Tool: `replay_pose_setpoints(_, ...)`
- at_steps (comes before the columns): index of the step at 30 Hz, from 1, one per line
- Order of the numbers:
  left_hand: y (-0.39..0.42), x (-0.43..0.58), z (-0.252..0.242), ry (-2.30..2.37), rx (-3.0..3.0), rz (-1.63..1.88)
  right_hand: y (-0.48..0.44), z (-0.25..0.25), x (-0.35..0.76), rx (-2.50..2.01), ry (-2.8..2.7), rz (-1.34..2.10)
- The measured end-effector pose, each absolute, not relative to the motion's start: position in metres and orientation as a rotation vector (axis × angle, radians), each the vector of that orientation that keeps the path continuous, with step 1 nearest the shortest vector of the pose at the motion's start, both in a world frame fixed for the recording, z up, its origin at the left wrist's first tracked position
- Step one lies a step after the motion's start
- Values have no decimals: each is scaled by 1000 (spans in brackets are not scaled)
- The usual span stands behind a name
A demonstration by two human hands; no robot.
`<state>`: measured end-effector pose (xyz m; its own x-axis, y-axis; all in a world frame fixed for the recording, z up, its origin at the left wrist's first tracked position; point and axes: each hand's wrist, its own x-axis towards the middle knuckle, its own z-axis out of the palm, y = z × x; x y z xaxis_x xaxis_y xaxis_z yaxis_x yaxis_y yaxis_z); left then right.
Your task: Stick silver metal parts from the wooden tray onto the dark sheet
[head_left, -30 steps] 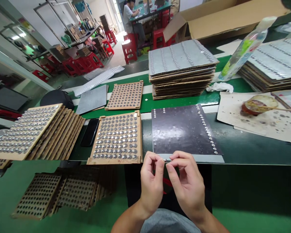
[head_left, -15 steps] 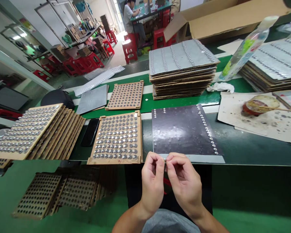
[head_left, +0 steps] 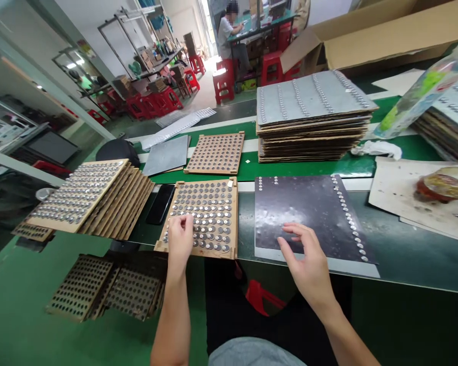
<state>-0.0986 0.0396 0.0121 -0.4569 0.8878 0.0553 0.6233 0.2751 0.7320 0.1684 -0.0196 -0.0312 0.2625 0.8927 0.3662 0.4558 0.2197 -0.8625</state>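
My left hand is over the lower left part of a wooden board bearing rows of round, grey metal discs with small silver centres. Its fingers are pinched together, and whatever they hold is hidden. My right hand hovers at the front of a dark, glossy sheet, fingers apart and holding nothing that I can see. Small round silver pieces stick in a long column along the sheet's right side, with a few more at its top left. A pale sheet shows beneath its front edge.
Left of the board lie a black phone and a stack of disc-filled boards. Behind are another disc board, a grey sheet and a tall stack of cards. A bottle leans at right, near a messy cup.
My hands were together in front of the dark sheet, fingertips on a tiny piece. They have parted: the left moved to the disc board, the right opened over the sheet. The view shifted.
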Motion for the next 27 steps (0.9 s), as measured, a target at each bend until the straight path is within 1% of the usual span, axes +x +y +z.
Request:
replay_pose_setpoints(4, 54, -125, 9, 2435, 1412, 791, -10, -39, 166, -1425, -1402, 476)
replay_pose_setpoints(9, 47, -124, -2, 2493, 1515, 555, -3, -44, 167, -1477, -1505, 403)
replay_pose_setpoints(13, 43, -123, -7, 2523, 1566, 467, 12, -46, 173, -1576, -1574, 389)
replay_pose_setpoints(20, 40, -121, -6, 2557, 1601, 516, 94, -41, 200, -1950, -1661, 346)
replay_pose_setpoints(24, 36, -115, -4, 2539, 1601, 643, 139, -40, 210, -2083, -1710, 367)
replay_pose_setpoints(27, 31, -106, -2, 2478, 1618, 776, 155, -42, 209, -2142, -1727, 385)
